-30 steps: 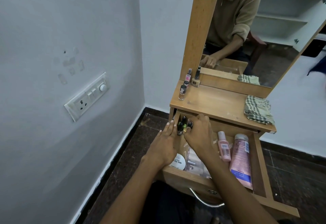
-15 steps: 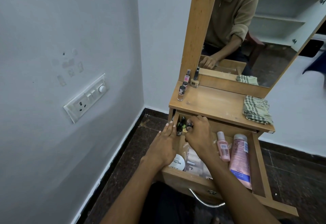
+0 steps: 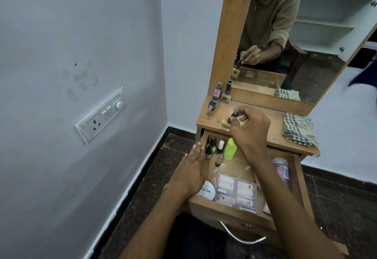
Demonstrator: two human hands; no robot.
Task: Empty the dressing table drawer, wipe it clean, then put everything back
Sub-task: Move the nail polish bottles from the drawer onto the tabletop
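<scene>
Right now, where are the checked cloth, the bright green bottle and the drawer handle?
checked cloth (image 3: 298, 129), head view, middle of the folded fabric.
bright green bottle (image 3: 230, 150), head view, its body.
drawer handle (image 3: 240, 237), head view, the metal bar.

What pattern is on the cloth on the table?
Green and pale checks on the cloth, seen in the head view.

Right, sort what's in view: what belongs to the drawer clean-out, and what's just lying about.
Belongs to the job:
- drawer, open
- small bottle pinched in right hand
- bottles already on the tabletop
- green bottle still in the drawer
- checked cloth
- left hand resting on the drawer's edge

Lying about:
- wall switchboard
- mirror
</scene>
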